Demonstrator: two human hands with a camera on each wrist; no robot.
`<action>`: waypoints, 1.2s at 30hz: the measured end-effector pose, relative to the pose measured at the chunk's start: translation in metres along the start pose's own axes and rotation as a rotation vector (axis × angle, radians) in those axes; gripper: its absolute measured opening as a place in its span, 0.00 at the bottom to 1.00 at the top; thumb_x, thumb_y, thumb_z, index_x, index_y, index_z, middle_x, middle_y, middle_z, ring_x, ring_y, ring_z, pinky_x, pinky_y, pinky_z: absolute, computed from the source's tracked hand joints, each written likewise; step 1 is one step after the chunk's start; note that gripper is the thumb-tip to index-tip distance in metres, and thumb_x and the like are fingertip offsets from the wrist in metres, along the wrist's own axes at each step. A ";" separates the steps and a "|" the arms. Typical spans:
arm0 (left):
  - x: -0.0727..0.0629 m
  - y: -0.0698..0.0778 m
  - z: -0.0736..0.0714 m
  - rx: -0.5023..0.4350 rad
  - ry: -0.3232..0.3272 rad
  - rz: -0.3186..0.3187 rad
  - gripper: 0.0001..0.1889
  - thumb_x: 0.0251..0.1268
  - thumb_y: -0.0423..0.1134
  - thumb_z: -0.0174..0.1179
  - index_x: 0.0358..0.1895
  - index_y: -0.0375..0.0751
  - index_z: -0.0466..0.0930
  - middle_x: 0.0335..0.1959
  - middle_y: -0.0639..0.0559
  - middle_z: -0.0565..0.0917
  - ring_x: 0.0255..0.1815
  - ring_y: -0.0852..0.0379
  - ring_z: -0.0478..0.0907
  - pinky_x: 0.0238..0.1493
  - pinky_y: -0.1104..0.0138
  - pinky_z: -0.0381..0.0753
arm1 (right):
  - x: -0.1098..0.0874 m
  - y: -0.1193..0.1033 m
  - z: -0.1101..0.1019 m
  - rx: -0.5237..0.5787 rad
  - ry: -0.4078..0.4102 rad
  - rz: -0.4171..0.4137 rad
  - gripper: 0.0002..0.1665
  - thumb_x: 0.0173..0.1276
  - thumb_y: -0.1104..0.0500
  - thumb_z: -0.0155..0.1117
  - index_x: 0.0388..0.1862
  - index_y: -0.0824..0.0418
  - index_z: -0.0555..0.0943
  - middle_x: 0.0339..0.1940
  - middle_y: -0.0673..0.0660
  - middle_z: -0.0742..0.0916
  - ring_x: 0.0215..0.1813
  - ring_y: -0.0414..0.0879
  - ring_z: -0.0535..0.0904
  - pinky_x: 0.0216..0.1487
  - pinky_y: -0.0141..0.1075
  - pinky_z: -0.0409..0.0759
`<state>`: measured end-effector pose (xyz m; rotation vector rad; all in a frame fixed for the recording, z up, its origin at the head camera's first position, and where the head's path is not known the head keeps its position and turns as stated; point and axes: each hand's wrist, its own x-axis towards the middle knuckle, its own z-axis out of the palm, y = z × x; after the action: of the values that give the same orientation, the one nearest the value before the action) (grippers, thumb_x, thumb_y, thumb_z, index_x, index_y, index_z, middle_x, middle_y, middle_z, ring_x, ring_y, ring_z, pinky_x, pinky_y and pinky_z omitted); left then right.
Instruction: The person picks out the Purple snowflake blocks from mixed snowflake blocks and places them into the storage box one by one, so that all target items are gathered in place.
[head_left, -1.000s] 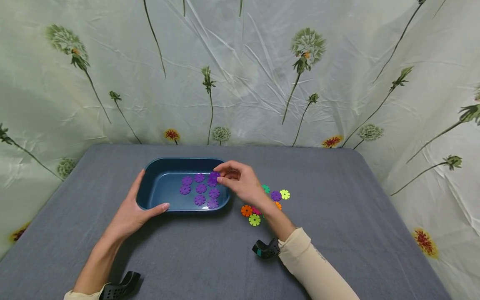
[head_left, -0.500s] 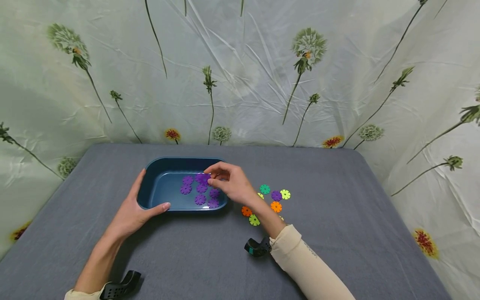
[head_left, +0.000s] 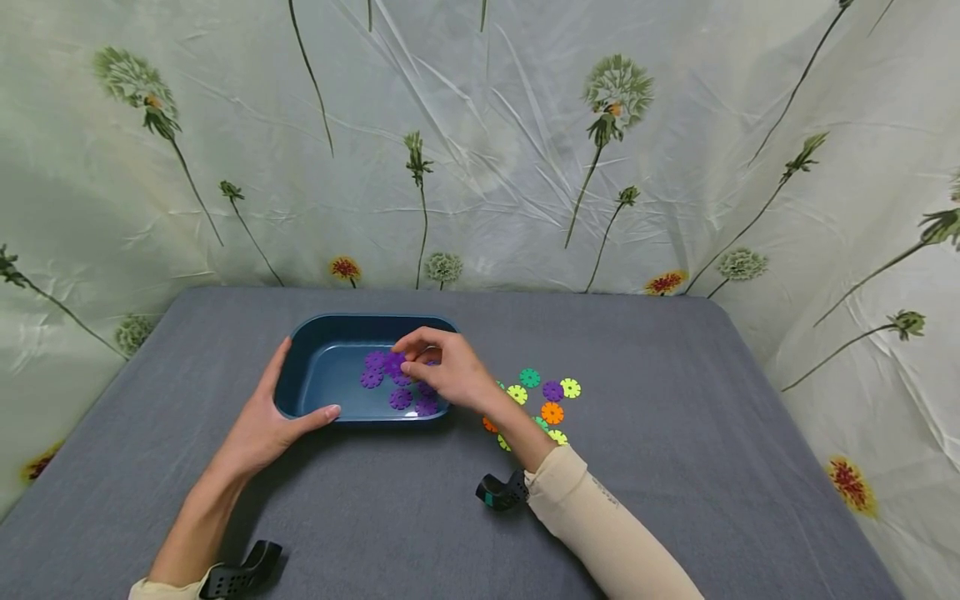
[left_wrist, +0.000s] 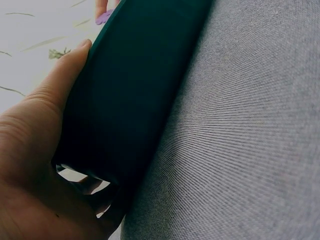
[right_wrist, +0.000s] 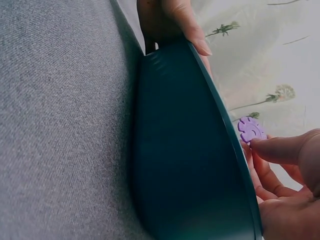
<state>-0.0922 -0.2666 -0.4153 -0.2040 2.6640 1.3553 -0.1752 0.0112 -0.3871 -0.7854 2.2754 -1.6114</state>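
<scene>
In the head view a blue rectangular tray (head_left: 322, 387) with rounded corners stands on the table. My left hand (head_left: 258, 429) grips its left end, thumb on the front rim and fingers around the side. Several purple flower-shaped discs (head_left: 401, 398) lie on the tray's right half. My right hand (head_left: 450, 367) is over that half, pinching a purple notched disc (right_wrist: 251, 129) between thumb and fingers; the right wrist view shows it above the rim. Part of the discs in the tray is hidden beneath the right hand.
Right of the tray lie several loose discs: a green one (head_left: 529, 378), an orange one (head_left: 552, 413), a purple one (head_left: 552, 391) and a yellow one (head_left: 570, 388). My right forearm covers some. A flower-printed cloth (head_left: 495, 167) hangs behind the grey table (head_left: 675, 433).
My right hand has moved left over the tray with the purple disc, uncovering more loose discs on the table. My left hand and the tray have stayed put.
</scene>
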 end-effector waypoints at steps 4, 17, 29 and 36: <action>0.000 -0.001 0.000 0.000 -0.002 0.002 0.68 0.61 0.55 0.74 0.84 0.66 0.20 0.87 0.35 0.32 0.82 0.20 0.43 0.70 0.21 0.53 | 0.003 -0.001 0.004 -0.015 -0.014 0.010 0.12 0.73 0.66 0.67 0.54 0.61 0.86 0.44 0.60 0.87 0.39 0.41 0.83 0.41 0.27 0.82; 0.000 -0.001 0.000 -0.009 -0.003 0.007 0.68 0.61 0.55 0.74 0.84 0.67 0.20 0.87 0.35 0.33 0.82 0.21 0.45 0.70 0.22 0.55 | 0.011 -0.003 0.011 -0.097 -0.040 0.006 0.11 0.73 0.65 0.68 0.52 0.58 0.87 0.43 0.57 0.88 0.40 0.40 0.82 0.43 0.26 0.80; 0.001 -0.001 -0.001 -0.014 -0.004 0.017 0.67 0.61 0.54 0.74 0.84 0.67 0.20 0.87 0.35 0.33 0.82 0.21 0.45 0.71 0.22 0.54 | 0.018 -0.004 0.016 -0.117 -0.076 0.027 0.10 0.73 0.65 0.68 0.51 0.59 0.88 0.42 0.57 0.87 0.43 0.48 0.84 0.43 0.25 0.80; 0.001 -0.002 -0.001 -0.017 -0.001 0.028 0.67 0.61 0.54 0.74 0.84 0.68 0.21 0.88 0.36 0.33 0.83 0.21 0.43 0.71 0.21 0.52 | 0.021 -0.003 0.020 -0.137 -0.094 0.039 0.10 0.72 0.66 0.69 0.50 0.59 0.88 0.41 0.57 0.87 0.42 0.45 0.83 0.44 0.26 0.79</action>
<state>-0.0926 -0.2688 -0.4165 -0.1683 2.6652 1.3857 -0.1816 -0.0170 -0.3888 -0.8251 2.3379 -1.3841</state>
